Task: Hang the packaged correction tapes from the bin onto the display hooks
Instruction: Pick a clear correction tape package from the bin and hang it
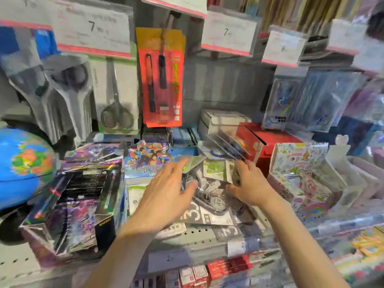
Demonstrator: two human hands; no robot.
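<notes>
Step in hand: the pick-up. Both hands are down in the pile of packaged correction tapes [209, 196], mid-shelf, nothing hung yet from this grab. The left hand [164, 196] lies spread, fingers straight and fanned, fingertips touching a greenish pack at the far edge of the pile; it grips nothing. The right hand [247, 188] has fingers curled round the edge of a pack w/ a green card, thumb underneath, so prob. lifting that one out. Frame is motion-blurred, so the bin's walls can't be made out; the packs sit loose in a heap.

Next move, as a judgement: free one pack from the tangle, find its hang-hole, carry it up & far to a display hook [172, 19]. Which hook is meant for tapes can't be told.

Surroundings: a shop shelf [199, 235], perforated grey metal, crowded. Far, an orange pen pack [162, 80] hangs; left of it, carded scissors [116, 94]. A blue globe [22, 165] at far left, a trading-card box [70, 204] near left, a red box [268, 144] right, a sticker box [299, 175] beyond it. Price tags [93, 30] above.
</notes>
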